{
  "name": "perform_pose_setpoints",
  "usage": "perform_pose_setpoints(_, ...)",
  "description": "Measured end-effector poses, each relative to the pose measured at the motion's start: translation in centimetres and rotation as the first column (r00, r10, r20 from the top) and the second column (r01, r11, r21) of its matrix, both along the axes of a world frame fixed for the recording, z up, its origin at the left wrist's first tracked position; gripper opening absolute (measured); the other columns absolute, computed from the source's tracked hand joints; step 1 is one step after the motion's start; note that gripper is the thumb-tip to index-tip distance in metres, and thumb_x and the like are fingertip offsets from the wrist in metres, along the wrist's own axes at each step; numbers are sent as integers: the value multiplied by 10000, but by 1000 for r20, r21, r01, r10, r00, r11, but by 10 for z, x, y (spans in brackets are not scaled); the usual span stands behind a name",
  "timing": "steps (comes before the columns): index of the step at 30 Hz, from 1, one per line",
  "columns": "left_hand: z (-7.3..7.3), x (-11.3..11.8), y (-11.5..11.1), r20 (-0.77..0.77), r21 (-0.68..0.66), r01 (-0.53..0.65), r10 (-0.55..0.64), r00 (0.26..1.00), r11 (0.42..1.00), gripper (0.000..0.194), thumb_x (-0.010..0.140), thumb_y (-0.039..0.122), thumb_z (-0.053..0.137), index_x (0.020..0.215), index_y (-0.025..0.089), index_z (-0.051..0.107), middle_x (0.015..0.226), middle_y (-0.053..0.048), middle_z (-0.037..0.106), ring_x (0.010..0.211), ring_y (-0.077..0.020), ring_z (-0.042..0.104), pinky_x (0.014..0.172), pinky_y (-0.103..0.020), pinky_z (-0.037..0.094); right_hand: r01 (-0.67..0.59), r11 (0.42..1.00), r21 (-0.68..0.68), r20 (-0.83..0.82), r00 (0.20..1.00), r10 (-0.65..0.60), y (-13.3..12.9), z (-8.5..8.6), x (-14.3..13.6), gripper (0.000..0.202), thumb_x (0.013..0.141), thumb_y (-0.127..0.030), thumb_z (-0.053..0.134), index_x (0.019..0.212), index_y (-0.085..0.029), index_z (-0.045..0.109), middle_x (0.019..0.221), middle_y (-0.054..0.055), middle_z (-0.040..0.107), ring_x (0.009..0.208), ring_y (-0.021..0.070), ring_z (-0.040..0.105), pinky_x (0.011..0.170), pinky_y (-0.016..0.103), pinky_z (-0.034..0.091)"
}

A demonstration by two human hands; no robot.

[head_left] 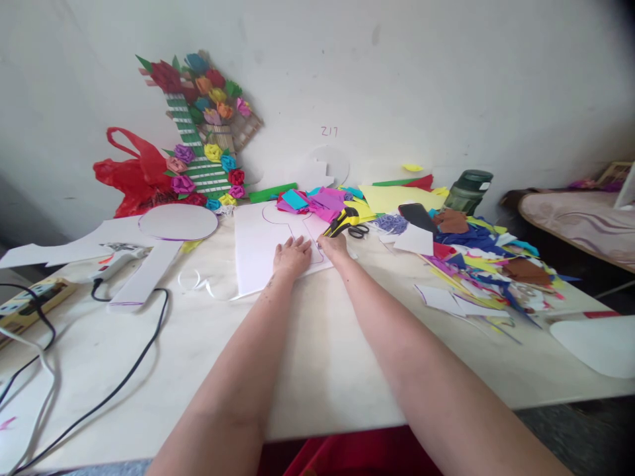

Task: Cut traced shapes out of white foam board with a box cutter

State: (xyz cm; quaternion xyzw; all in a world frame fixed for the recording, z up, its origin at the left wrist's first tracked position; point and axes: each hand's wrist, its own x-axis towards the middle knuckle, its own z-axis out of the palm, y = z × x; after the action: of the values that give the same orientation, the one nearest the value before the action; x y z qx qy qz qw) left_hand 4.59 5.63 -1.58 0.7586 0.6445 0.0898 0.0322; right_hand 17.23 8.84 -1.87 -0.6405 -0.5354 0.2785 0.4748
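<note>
A white board (255, 248) with a drawn outline lies on the table in front of me. My left hand (292, 256) rests flat on it, fingers spread, holding nothing. At the board's right part, my right hand (331, 246) is closed round a yellow and black cutter (342, 221), its blade end low near the drawn line; the tip is too small to make out. Pink and blue paper pieces (322, 201) lie on the board's far edge. Black scissors (358, 231) lie just right of the cutter.
On the left are a white paddle-shaped cutout (178, 222), a glue gun (116, 263), cables and a power strip (37, 307). A paper-flower decoration (203, 152) and red bag (139, 175) stand behind. Rightward are a phone (417, 217), a bottle (469, 192) and colourful scraps (476, 258).
</note>
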Motion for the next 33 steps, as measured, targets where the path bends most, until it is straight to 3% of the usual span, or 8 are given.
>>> perform_pose_setpoints(33, 1, -1, -1, -3, 10, 11, -11, 1000, 1000, 479, 907, 406, 223, 1345, 360, 411, 1475, 81, 294, 1349, -216, 241, 1084, -499, 181, 31, 999, -39, 38, 999, -29, -3, 0, 3, 134, 618, -222, 554, 692, -175, 654, 740, 59, 688, 820, 207, 636, 721, 272, 490)
